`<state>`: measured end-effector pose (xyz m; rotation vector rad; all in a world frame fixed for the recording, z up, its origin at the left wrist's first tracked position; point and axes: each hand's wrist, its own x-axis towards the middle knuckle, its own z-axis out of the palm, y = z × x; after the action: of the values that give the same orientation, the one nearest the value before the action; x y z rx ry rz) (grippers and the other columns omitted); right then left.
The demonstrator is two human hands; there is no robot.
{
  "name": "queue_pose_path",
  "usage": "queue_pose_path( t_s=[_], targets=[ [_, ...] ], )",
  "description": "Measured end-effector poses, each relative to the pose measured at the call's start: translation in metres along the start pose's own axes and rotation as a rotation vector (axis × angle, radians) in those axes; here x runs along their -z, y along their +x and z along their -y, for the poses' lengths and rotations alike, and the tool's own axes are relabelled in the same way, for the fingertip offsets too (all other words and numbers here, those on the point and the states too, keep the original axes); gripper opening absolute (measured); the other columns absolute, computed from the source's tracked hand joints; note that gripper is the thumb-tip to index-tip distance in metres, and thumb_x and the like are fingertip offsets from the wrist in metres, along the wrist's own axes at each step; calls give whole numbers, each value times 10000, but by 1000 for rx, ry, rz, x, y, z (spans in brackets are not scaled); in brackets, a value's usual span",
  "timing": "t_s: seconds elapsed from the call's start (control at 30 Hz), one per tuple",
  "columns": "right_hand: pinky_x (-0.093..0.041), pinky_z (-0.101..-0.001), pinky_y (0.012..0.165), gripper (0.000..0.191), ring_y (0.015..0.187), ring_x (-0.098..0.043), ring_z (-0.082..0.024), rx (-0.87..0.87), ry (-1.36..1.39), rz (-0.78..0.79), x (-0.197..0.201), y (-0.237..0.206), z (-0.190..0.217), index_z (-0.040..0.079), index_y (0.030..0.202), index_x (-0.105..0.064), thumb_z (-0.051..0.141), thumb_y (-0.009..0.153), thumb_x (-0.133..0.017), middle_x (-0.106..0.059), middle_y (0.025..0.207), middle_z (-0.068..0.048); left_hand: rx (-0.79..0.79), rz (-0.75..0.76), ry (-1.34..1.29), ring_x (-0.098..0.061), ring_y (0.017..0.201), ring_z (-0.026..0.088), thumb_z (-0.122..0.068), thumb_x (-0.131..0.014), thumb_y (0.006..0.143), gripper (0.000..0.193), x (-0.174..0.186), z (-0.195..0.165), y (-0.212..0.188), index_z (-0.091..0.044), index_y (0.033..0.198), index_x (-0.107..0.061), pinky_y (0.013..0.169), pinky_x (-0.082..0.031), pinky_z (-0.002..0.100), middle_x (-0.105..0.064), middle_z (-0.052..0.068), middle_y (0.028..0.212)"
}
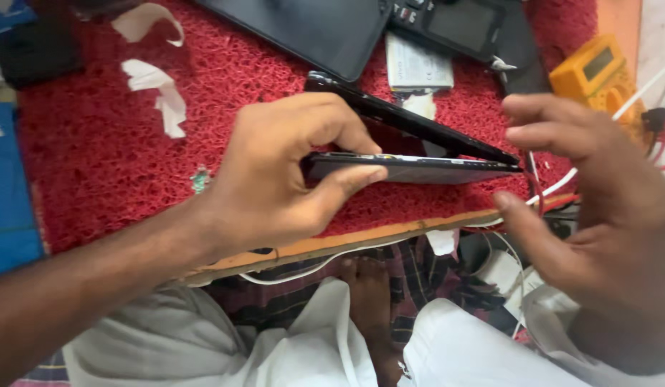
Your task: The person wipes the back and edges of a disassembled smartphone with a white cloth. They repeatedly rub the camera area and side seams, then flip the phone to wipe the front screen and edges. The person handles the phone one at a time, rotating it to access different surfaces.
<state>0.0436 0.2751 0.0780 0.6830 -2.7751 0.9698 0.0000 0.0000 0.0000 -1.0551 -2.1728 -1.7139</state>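
a left hand (275, 175) pinches a dark tablet (411, 168) whose screen panel (411, 125) gapes open over a red mat (96, 143).

the tablet sits at frame centre, thumb under and fingers over its 9 o'clock end, the grip narrow and firm; the right hand (597, 208), at 3 o'clock, hovers with fingers spread wide, holding nothing. the panel hinges upward toward 10 o'clock: spread further, it could crack or strain whatever joins the halves inside. a yellow multimeter (597, 68) lies at 2 o'clock.
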Motion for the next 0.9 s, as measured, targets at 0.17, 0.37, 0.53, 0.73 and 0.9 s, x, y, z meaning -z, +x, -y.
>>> queue_pose_path(
  t_s=[0.17, 0.37, 0.53, 0.73, 0.9],
  targets=[
    [-518, -407, 996, 585, 1174, -614, -334, 71, -227, -42, -17, -5, -14, 2, 1243, -575, -44, 706, -803, -614, 1294, -192, 8, 4, 63, -681, 775, 146, -49, -830, 917, 155, 0, 0, 1, -14, 970, -689, 630, -489, 285, -708, 72, 906],
    [-522, -378, 934, 568, 1155, -601, -321, 106, -287, -131, -30, -11, -22, 39, 1290, -576, -45, 790, -834, -621, 1274, -157, -12, 6, 65, -698, 795, 136, -58, -827, 944, 152, 2, 1, 2, -18, 991, -688, 643, -508, 269, -709, 67, 924],
    [-525, -383, 933, 577, 1161, -593, -334, 92, -244, -126, -31, -12, -24, 26, 1291, -576, -51, 776, -827, -617, 1254, -174, -4, 6, 46, -697, 830, 148, -65, -821, 952, 148, 2, 2, -1, -18, 998, -688, 643, -511, 258, -711, 71, 943],
    [-546, -347, 971, 561, 1150, -602, -303, 101, -215, -109, -29, -16, -31, 6, 1311, -560, -32, 818, -826, -591, 1280, -191, -15, -5, 7, -696, 795, 144, -66, -798, 985, 133, 0, 5, -2, -5, 1001, -681, 671, -523, 266, -702, 76, 935],
    [-561, -316, 974, 563, 1119, -597, -258, 131, -204, -84, -27, -18, -36, -21, 1344, -519, -43, 868, -818, -559, 1294, -198, -14, -10, -66, -714, 837, 143, -59, -784, 1010, 135, -3, 8, -3, 6, 981, -669, 717, -557, 256, -698, 80, 933]
  ],
)
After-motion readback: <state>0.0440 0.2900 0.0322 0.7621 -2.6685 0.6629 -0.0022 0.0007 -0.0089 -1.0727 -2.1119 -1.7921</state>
